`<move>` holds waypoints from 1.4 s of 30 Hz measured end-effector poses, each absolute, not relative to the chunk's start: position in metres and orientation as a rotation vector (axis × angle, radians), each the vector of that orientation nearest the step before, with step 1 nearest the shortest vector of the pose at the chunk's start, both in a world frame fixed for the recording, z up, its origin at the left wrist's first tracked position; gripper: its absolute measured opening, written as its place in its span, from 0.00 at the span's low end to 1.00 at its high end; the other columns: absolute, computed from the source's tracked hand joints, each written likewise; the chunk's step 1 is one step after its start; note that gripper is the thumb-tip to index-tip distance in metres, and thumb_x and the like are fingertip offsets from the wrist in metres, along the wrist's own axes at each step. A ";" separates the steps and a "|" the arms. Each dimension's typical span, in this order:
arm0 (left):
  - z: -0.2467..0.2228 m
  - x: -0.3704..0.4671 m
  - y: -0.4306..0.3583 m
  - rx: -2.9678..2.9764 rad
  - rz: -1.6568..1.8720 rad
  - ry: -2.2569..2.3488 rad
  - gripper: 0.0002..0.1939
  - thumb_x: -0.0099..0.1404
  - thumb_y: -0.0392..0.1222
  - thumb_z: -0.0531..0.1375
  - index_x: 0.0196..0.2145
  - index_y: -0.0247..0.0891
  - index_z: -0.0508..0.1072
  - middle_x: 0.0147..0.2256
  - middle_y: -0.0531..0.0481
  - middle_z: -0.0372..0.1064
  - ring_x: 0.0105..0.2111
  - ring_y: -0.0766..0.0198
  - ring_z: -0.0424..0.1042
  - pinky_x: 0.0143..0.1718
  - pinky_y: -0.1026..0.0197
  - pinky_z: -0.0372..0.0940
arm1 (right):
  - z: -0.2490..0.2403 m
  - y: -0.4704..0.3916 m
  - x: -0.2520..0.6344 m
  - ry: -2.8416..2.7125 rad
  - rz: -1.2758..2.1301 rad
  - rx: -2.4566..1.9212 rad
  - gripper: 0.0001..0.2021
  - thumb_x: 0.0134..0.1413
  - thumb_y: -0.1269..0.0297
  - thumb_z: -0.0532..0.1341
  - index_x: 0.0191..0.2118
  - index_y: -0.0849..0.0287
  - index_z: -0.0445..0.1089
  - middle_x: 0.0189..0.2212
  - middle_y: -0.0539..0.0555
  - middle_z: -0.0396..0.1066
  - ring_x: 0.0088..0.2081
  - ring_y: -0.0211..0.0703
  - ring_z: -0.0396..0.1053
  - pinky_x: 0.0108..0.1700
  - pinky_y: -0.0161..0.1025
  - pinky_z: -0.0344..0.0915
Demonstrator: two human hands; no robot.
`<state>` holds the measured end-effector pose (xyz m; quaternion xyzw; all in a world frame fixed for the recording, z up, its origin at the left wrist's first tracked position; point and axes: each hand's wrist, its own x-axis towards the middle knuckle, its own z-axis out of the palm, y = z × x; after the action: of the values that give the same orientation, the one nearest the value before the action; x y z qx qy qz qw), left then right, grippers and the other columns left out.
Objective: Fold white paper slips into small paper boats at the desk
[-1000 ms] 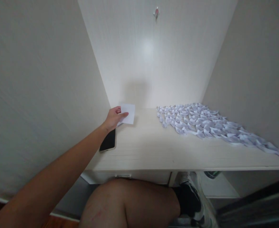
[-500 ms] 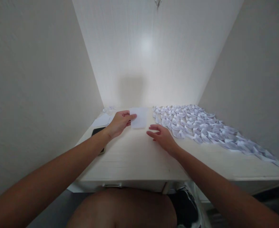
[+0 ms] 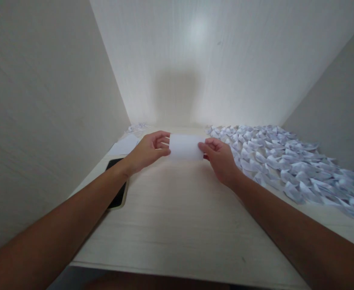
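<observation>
Listing, from the greatest piece down:

Back panel, pale and faintly grained [image 3: 243, 68], upright behind the work; a soft grey shadow [image 3: 177, 90] falls on its lower middle.

Side panels, a grey-beige left panel [image 3: 44, 88] and a matching right panel [image 3: 342, 92], closing in either side.

Tabletop, cream-white, wood-grained, flat [image 3: 180, 229], reaching back to the foot of the back panel.

Folded paper pieces, white, pointed and curved, one mass of many [image 3: 272, 161], spread over the right part of the tabletop, crowded and overlapping, running from the far edge toward the near right.

Hands, bare, two, facing each other over the middle of the tabletop. Right hand [image 3: 221, 159]: closed on the right end of a plain white rectangular paper sheet [image 3: 184, 146], thumb on the near face, other fingers partly hidden behind. Left hand [image 3: 149, 149]: at the sheet's left end, thumb by the lower corner, fingers curled by the upper; whether it pinches the paper cannot be told.

Phone, black-screened with a pale rim [image 3: 118, 197], lying on the left of the tabletop, partly covered by the left forearm [image 3: 68, 213].

Sheet, the one above: between the hands, its long side running across.

Loose white paper, flat [image 3: 124, 144], on the tabletop beyond the phone.

Small white strips [image 3: 137, 127], in the far left corner, too blurred to count.
</observation>
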<state>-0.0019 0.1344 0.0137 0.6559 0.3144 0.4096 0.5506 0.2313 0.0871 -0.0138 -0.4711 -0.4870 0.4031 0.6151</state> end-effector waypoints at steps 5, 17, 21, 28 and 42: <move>0.012 -0.013 0.134 1.659 0.764 0.608 0.38 0.53 0.32 0.71 0.62 0.46 0.73 0.42 0.46 0.79 0.38 0.57 0.82 0.42 0.55 0.77 | -0.012 0.082 0.233 -1.236 0.817 -1.101 0.15 0.49 0.49 0.70 0.34 0.55 0.73 0.32 0.53 0.77 0.34 0.43 0.74 0.37 0.40 0.69; 0.007 0.002 0.114 2.161 0.908 0.551 0.10 0.62 0.43 0.69 0.43 0.48 0.85 0.51 0.45 0.78 0.45 0.58 0.79 0.41 0.61 0.77 | -0.006 0.077 0.233 -1.530 0.607 -1.146 0.10 0.56 0.55 0.67 0.36 0.54 0.81 0.35 0.55 0.82 0.37 0.47 0.77 0.40 0.43 0.71; 0.007 0.009 0.109 2.090 1.013 0.596 0.05 0.62 0.46 0.70 0.35 0.45 0.85 0.49 0.44 0.78 0.42 0.59 0.79 0.35 0.64 0.76 | -0.002 0.072 0.230 -1.611 0.627 -1.115 0.09 0.56 0.55 0.68 0.36 0.54 0.81 0.34 0.54 0.81 0.38 0.48 0.77 0.42 0.44 0.72; 0.002 0.020 0.104 1.712 1.169 0.676 0.12 0.56 0.48 0.74 0.30 0.37 0.83 0.35 0.46 0.78 0.31 0.62 0.77 0.32 0.61 0.79 | 0.001 0.070 0.225 -1.368 0.831 -0.998 0.19 0.41 0.55 0.76 0.34 0.54 0.68 0.26 0.47 0.74 0.26 0.38 0.70 0.28 0.36 0.66; 0.007 0.024 0.094 1.525 1.132 0.635 0.16 0.54 0.50 0.76 0.30 0.34 0.82 0.36 0.45 0.78 0.35 0.60 0.78 0.30 0.59 0.82 | 0.003 0.068 0.224 -1.414 0.745 -0.965 0.08 0.41 0.64 0.74 0.30 0.56 0.77 0.28 0.52 0.80 0.29 0.42 0.75 0.31 0.39 0.70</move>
<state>0.0241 0.0941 0.0071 0.6413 0.2671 0.4761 0.5391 0.2238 0.0677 0.0029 -0.4155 -0.6086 0.3206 0.5951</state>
